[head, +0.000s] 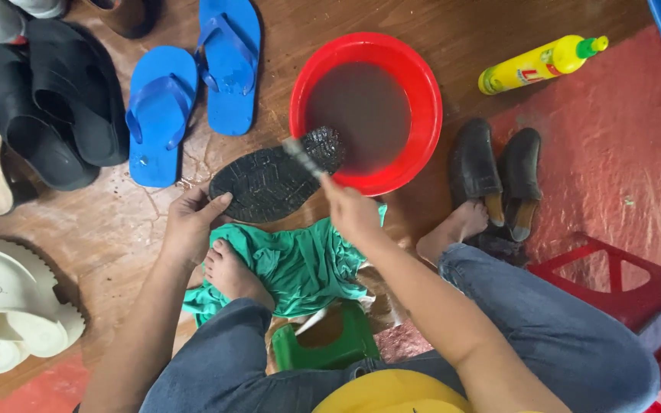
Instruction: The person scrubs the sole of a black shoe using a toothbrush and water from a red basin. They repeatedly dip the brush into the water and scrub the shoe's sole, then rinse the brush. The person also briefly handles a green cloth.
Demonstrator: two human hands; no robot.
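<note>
Nearest us, a green cloth (300,264) lies over our foot. Our left hand (191,222) is clamped on the heel end of a black shoe (269,180), sole upward, toe over the red basin (422,99) of murky water. Our right hand (352,213) is closed around a brush (300,153) touching the sole. Beyond lie blue sandals (193,84).
</note>
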